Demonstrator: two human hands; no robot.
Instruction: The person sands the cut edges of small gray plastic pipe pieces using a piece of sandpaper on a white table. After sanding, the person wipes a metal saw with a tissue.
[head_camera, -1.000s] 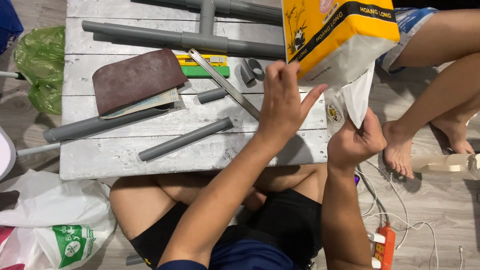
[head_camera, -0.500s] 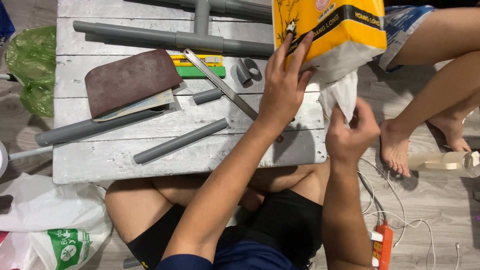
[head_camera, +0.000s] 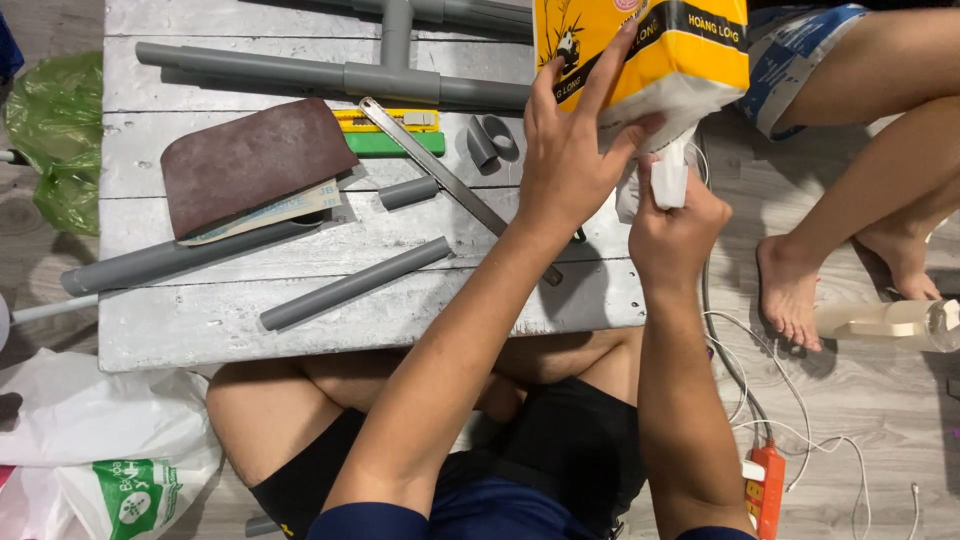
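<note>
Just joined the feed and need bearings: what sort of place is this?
Probably a home floor used as a makeshift DIY spot: grey plastic pipes and sandpaper lie on a low board table, a power strip sits on the wood-look floor, and people sit barefoot.

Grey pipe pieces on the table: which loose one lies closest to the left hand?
The two short grey elbow fittings, just left of the left hand. The short straight stub and the longer loose pipe lie farther away.

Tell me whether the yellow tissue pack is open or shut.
Open: white tissue sticks out of the yellow pack at its lower end, and the right hand pinches a piece.
</note>
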